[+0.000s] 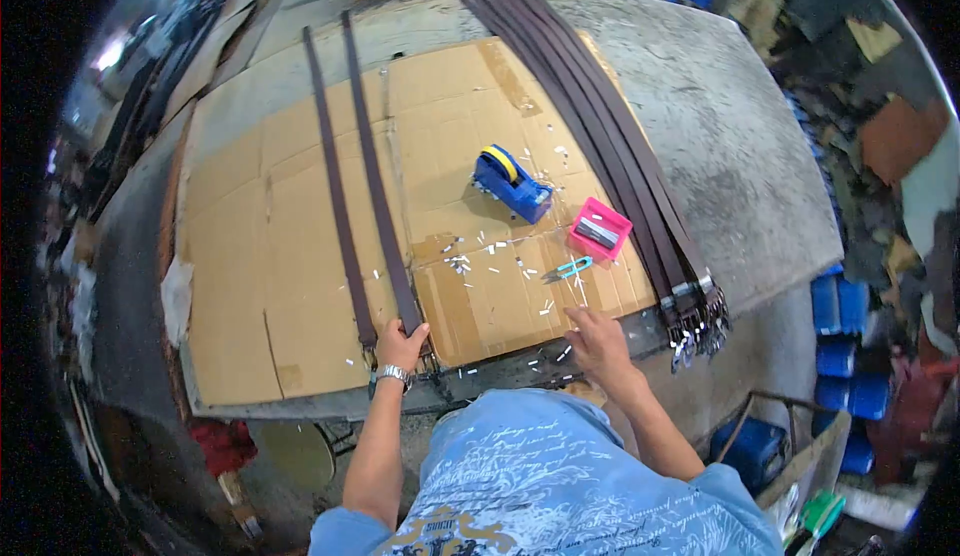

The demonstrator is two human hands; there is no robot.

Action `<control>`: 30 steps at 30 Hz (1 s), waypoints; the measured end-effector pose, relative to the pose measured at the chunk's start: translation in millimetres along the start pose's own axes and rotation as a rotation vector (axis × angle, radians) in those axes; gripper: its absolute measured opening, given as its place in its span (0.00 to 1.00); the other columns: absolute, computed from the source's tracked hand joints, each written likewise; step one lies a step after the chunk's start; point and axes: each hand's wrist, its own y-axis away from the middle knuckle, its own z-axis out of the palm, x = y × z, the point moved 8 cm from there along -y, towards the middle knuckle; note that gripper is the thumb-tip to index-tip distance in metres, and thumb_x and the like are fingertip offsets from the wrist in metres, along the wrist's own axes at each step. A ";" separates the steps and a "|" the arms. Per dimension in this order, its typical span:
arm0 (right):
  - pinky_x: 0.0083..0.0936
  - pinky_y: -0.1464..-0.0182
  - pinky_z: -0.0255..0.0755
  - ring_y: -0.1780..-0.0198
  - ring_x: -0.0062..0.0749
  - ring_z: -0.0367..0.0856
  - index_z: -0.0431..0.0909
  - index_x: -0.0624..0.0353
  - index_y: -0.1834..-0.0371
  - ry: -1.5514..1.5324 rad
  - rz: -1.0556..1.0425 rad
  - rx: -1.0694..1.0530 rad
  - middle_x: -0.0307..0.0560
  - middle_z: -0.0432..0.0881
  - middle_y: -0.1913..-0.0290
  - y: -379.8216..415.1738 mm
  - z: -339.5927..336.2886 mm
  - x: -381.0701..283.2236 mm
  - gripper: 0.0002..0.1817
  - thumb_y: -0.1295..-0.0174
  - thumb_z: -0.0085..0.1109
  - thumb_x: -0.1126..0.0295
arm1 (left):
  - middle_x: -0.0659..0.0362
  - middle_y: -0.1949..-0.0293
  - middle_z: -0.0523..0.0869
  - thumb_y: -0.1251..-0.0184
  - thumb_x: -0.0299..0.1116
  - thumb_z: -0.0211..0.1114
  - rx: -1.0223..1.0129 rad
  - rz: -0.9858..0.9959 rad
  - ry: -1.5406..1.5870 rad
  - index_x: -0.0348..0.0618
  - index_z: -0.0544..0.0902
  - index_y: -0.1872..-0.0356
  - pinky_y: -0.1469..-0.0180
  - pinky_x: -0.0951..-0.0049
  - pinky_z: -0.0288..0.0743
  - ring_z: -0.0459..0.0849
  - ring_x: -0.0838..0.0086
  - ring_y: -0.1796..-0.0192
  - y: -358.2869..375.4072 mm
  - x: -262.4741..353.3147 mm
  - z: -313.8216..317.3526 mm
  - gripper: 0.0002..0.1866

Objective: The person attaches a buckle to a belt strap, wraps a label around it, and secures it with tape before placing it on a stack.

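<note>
Two dark brown belts (pixel 375 181) lie side by side along the cardboard sheet (pixel 270 256). My left hand (pixel 400 344), with a wristwatch on it, grips the near end of the right one at the table's front edge. My right hand (pixel 597 341) rests with fingers spread on the cardboard near its front edge, holding nothing. Small snips with teal handles (pixel 567 270) lie just beyond it. A stack of several brown belts (pixel 610 146) runs along the right, their metal buckles (pixel 695 321) hanging over the edge.
A blue tape dispenser (pixel 512 184) and a pink tray (pixel 600 228) sit mid-cardboard among white paper scraps. The grey worktable (pixel 730 136) extends right. Blue crates (pixel 840 346) and clutter stand on the floor at right.
</note>
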 end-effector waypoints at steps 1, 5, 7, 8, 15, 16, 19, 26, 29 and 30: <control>0.42 0.53 0.69 0.52 0.48 0.77 0.74 0.54 0.44 0.014 0.028 -0.034 0.49 0.78 0.56 2.9 13.4 -1.0 0.23 0.45 0.62 0.70 | 0.47 0.70 0.84 0.49 0.55 0.70 -0.046 -0.011 0.017 0.38 0.80 0.64 0.61 0.55 0.75 0.83 0.52 0.65 -2.2 0.6 2.6 0.27; 0.41 0.55 0.72 0.54 0.50 0.78 0.76 0.57 0.47 0.092 0.129 -0.042 0.53 0.80 0.57 4.2 20.3 -12.4 0.19 0.44 0.61 0.71 | 0.46 0.69 0.84 0.46 0.53 0.69 -0.008 0.073 -0.024 0.38 0.79 0.65 0.61 0.54 0.75 0.83 0.50 0.64 -0.7 4.7 3.2 0.25; 0.41 0.55 0.73 0.55 0.49 0.79 0.77 0.56 0.47 0.093 0.197 0.008 0.52 0.80 0.58 2.1 17.6 1.5 0.19 0.44 0.61 0.71 | 0.43 0.67 0.84 0.43 0.51 0.66 -0.030 0.066 -0.021 0.37 0.78 0.65 0.59 0.52 0.74 0.82 0.47 0.62 -2.4 0.7 6.1 0.23; 0.40 0.55 0.74 0.55 0.49 0.80 0.77 0.55 0.48 0.080 0.251 0.059 0.52 0.81 0.60 0.3 14.9 12.8 0.18 0.43 0.61 0.71 | 0.42 0.66 0.84 0.41 0.50 0.65 -0.037 0.064 -0.025 0.36 0.78 0.65 0.58 0.51 0.74 0.82 0.45 0.61 -4.5 -1.2 5.6 0.22; 0.39 0.57 0.75 0.57 0.49 0.81 0.79 0.54 0.51 0.122 0.213 0.224 0.51 0.81 0.60 -72.3 -19.9 82.3 0.15 0.43 0.59 0.71 | 0.38 0.59 0.82 0.40 0.52 0.63 -0.006 0.059 -0.095 0.34 0.76 0.60 0.53 0.50 0.73 0.81 0.43 0.55 0.0 8.9 1.5 0.26; 0.39 0.57 0.75 0.57 0.49 0.81 0.79 0.54 0.51 0.107 0.202 0.224 0.51 0.81 0.60 -85.8 -21.5 91.8 0.15 0.43 0.59 0.71 | 0.38 0.59 0.82 0.40 0.52 0.63 0.009 0.052 -0.102 0.34 0.76 0.60 0.53 0.50 0.73 0.81 0.43 0.55 0.6 7.1 3.0 0.26; 0.42 0.55 0.73 0.55 0.48 0.79 0.79 0.55 0.59 0.323 0.077 0.252 0.51 0.80 0.61 -117.4 -20.6 105.0 0.11 0.46 0.60 0.70 | 0.39 0.59 0.83 0.41 0.49 0.65 0.015 -0.009 -0.131 0.33 0.77 0.61 0.51 0.51 0.73 0.80 0.44 0.54 -0.6 6.9 3.6 0.24; 0.42 0.56 0.73 0.55 0.49 0.80 0.78 0.55 0.64 0.264 0.222 0.022 0.50 0.82 0.63 -134.9 -10.6 128.7 0.09 0.47 0.61 0.69 | 0.41 0.58 0.84 0.41 0.51 0.64 0.052 -0.013 -0.188 0.34 0.78 0.57 0.51 0.52 0.74 0.82 0.45 0.54 -0.9 5.8 4.1 0.26; 0.41 0.58 0.74 0.58 0.49 0.82 0.78 0.55 0.63 0.104 0.322 0.052 0.51 0.83 0.65 -135.7 -3.4 156.0 0.09 0.47 0.61 0.69 | 0.41 0.59 0.84 0.41 0.51 0.64 -0.020 -0.066 -0.174 0.34 0.78 0.57 0.52 0.52 0.74 0.82 0.45 0.55 2.3 12.9 0.7 0.26; 0.41 0.58 0.75 0.58 0.49 0.83 0.79 0.54 0.62 0.082 0.363 0.058 0.51 0.84 0.65 -135.4 -4.6 160.7 0.11 0.49 0.63 0.68 | 0.41 0.59 0.84 0.41 0.51 0.64 -0.018 -0.057 -0.187 0.34 0.78 0.57 0.52 0.52 0.74 0.82 0.45 0.55 -0.3 8.3 2.6 0.26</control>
